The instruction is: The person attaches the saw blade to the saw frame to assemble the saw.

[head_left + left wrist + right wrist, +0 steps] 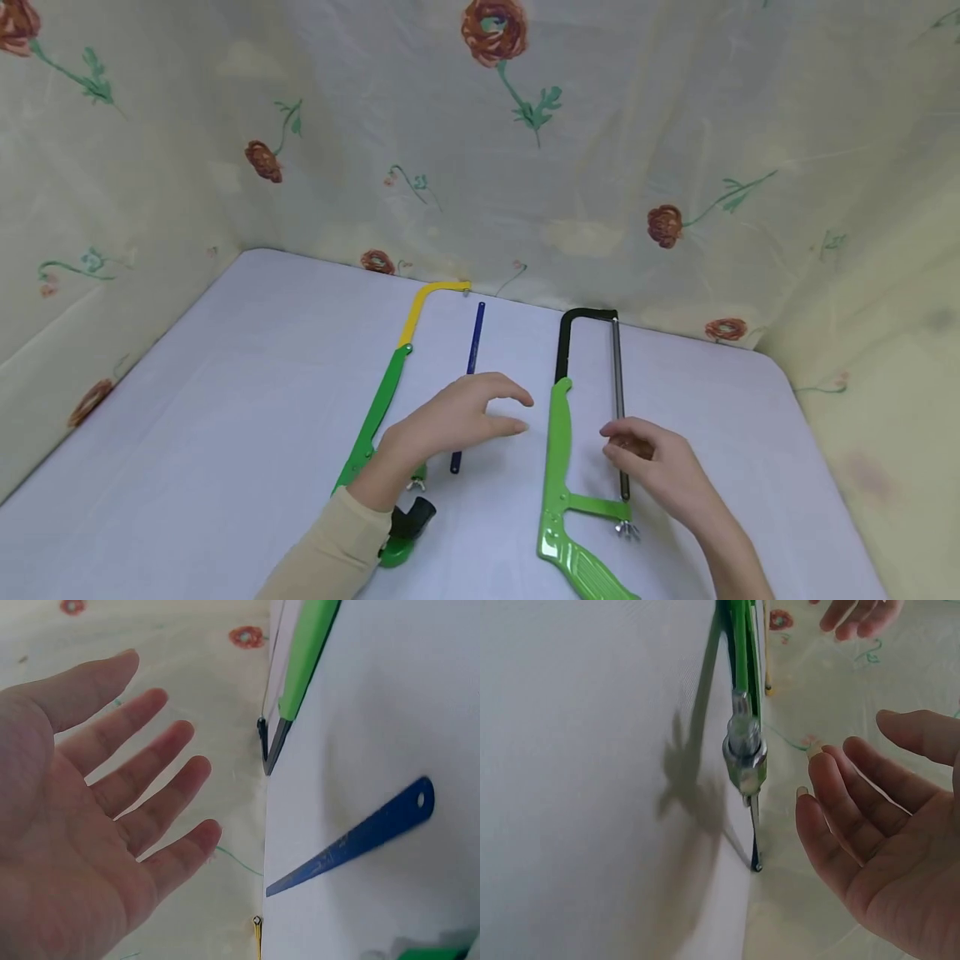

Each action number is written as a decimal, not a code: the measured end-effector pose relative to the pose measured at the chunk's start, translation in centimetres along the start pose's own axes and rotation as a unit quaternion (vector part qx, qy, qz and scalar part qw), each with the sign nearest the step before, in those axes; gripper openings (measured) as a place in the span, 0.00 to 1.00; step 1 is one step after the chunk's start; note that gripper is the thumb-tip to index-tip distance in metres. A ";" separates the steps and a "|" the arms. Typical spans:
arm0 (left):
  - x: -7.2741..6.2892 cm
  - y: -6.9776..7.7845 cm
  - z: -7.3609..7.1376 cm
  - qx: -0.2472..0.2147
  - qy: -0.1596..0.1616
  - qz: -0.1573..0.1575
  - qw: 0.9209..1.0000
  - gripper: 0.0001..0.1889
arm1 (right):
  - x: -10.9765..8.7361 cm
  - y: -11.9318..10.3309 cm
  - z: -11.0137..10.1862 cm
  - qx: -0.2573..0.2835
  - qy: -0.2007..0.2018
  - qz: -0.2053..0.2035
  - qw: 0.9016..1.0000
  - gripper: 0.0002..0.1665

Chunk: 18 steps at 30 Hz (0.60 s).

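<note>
My left hand (457, 412) hovers over a loose blue hacksaw blade (476, 337), fingers relaxed and holding nothing. In the left wrist view the blade (352, 840) lies on the white surface, apart from the spread fingers. Beneath my left forearm is a hacksaw frame (386, 387), green with a yellow front, without a blade fitted; my arm hides part of it. To the right lies a light-green and black hacksaw (557, 433) with a grey blade (618, 367) fitted. My right hand (660, 462) is above that blade, loosely curved and empty. The saw's wing nut (627, 530) sits below it.
A white-covered table (187, 400) bears the saws. Flower-patterned cloth (585, 150) hangs behind it and along both sides. The black part (412, 518) and green handle end of the left saw show beside my sleeve (330, 542).
</note>
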State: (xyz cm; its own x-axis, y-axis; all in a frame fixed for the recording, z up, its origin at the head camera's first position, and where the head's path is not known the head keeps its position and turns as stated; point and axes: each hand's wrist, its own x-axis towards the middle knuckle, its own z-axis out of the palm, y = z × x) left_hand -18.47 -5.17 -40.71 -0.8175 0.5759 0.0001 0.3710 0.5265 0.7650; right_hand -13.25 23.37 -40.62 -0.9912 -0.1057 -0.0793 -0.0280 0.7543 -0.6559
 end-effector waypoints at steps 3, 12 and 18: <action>-0.3 -0.3 -0.4 0.010 0.006 -0.009 1.000 0.17 | 0.0 -0.4 0.3 0.002 0.005 -0.008 1.000 0.17; -1.8 -1.8 -2.0 0.054 0.025 -0.056 0.997 0.17 | 0.0 -1.7 1.4 0.010 0.003 -0.011 1.000 0.17; -2.7 -2.9 -3.3 0.060 0.027 -0.079 0.995 0.19 | -0.1 -2.2 1.8 0.005 -0.004 -0.014 1.000 0.17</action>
State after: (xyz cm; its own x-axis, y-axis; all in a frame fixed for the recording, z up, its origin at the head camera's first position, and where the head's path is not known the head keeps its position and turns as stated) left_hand -18.79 -10.32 -40.76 -0.8905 0.4484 -0.0770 0.2839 0.6799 0.6761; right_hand -12.89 20.53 -40.50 -0.9891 -0.1311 -0.0666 -0.0538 0.7440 -0.6660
